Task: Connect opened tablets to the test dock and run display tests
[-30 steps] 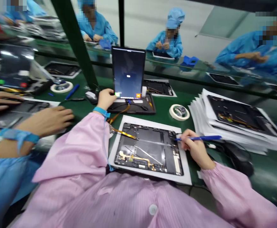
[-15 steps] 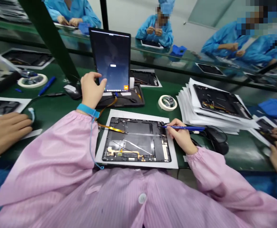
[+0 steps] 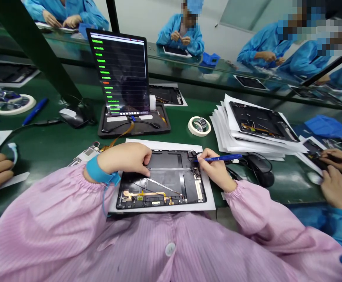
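Observation:
An opened tablet housing [image 3: 165, 184] with black inner parts and ribbon cables lies on a white sheet [image 3: 210, 201] in front of me. My left hand [image 3: 126, 158], with a blue strap at the wrist, is over its upper left part. The fingers are bent and the thumb tip is near them; what they grip is hidden. A blue pen-shaped tool [image 3: 222, 158] is in my right hand [image 3: 216, 168], its tip at the housing's upper right corner. An orange flex cable [image 3: 121, 135] runs from below the lit screen [image 3: 124, 74] down towards my left hand.
Behind stands the screen on a black base [image 3: 165, 127]. A tape roll [image 3: 199, 126] and a stack of white sheets [image 3: 220, 133] with another housing [image 3: 261, 121] lie right. A mouse [image 3: 260, 170] is beside my right hand. Co-workers' hands [image 3: 338, 180] are at both sides.
My left hand has moved down from the screen to the tablet housing. The screen has changed from a dark blue page to a list of green lines with one red. My right hand still holds the tool.

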Demonstrator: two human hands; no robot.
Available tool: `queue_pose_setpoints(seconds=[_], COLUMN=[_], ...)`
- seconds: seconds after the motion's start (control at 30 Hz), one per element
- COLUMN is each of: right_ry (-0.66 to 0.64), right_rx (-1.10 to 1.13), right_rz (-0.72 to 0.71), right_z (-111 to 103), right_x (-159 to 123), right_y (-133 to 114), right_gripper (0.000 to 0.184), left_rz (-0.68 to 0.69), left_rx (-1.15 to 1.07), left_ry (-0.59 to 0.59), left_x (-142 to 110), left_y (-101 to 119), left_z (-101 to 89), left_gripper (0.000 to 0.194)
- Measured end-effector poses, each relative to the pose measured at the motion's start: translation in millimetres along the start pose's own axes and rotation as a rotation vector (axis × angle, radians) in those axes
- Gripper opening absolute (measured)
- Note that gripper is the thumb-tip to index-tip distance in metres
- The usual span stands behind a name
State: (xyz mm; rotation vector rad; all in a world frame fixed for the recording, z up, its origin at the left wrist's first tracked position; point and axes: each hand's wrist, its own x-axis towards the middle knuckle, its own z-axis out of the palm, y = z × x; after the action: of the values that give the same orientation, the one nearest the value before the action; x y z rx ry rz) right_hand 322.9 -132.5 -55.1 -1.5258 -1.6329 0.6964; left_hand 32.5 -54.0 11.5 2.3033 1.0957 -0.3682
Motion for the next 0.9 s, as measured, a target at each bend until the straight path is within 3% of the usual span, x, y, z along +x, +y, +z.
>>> queue_pose_setpoints(seconds=[0.27,0.37,0.5,0.63,0.73,0.8,0.9], right_ry=[0.04,0.039,-0.058,-0.153,-0.197,-0.136,0.041], right_rx=[0.061,-0.048,-0.48,-0.886,-0.931,-0.922,-0.873], right_rz=[-0.048,-0.182,-0.416,-0.418,-0.431,-0.431,-0.214], right_z=[-3,-6,3,26,30,21,4], right_x=[-5,8,62,123,160,182,211], right_y=[-2,-20,-48,-45,-35,-30,-23], right_gripper=[0.022,0.01,0.022,0.032,0.045,0.049,0.048], left_rz=[0.036,0.037,0.11,0.16,0.182,0.197,0.215], left_rx=[-0.01,-0.121,-0.179,-0.225,-0.25,-0.271,-0.297], left_ry=[0.026,-0.054,-0.094,-0.127,-0.129,-0.14,-0.153], left_x=[-1,-1,2,6,10,12,13], left_y=[-2,-4,-10,-15,-18,-20,-23], left_z=[6.7,5.0,1.4,0.4,1.4,2.1,2.5], left_gripper=[0.011,0.01,0.017,0.018,0.018,0.018,0.016])
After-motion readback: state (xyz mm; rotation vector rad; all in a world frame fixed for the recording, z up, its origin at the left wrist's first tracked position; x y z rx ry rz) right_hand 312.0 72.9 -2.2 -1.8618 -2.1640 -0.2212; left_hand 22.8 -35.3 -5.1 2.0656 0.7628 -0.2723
